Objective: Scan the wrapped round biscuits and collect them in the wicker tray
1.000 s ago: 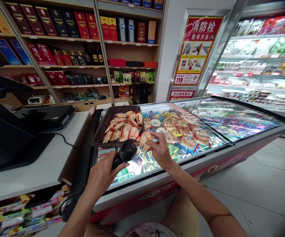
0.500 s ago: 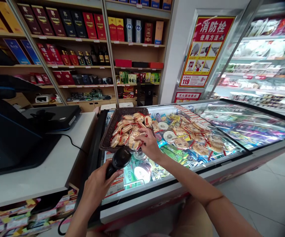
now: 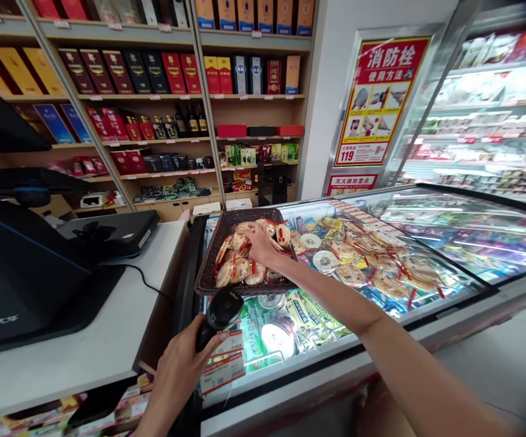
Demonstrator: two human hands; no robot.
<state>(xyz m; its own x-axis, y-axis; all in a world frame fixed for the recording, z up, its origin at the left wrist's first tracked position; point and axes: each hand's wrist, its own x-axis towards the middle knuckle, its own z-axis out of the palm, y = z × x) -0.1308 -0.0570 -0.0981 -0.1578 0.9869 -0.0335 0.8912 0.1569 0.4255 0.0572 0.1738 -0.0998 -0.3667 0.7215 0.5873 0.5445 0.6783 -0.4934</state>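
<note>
My left hand (image 3: 183,364) is wrapped round the handle of a black handheld barcode scanner (image 3: 225,308), its head just in front of the basket. My right hand (image 3: 262,244) reaches over the near rim into a dark brown woven basket (image 3: 206,267). Its curled fingers are down among several round flat pastries in clear wrappers with red trim, closed on one wrapped pastry (image 3: 243,233); the fingertips are partly hidden. More wrapped pastries (image 3: 233,271) fill the basket, which stands on the glass top of a chest freezer (image 3: 263,413).
Wrapped pastries (image 3: 390,282) also lie in a spread on the glass right of the basket. A white counter (image 3: 153,303) with a black checkout terminal (image 3: 26,267) and a cable stands at left. Price tags (image 3: 222,371) lie at the freezer's near left corner. Shelves of boxes rise behind.
My right hand has moved from the basket's front right side further back and left over the pastries. The left hand still holds the scanner. The view has tilted up slightly.
</note>
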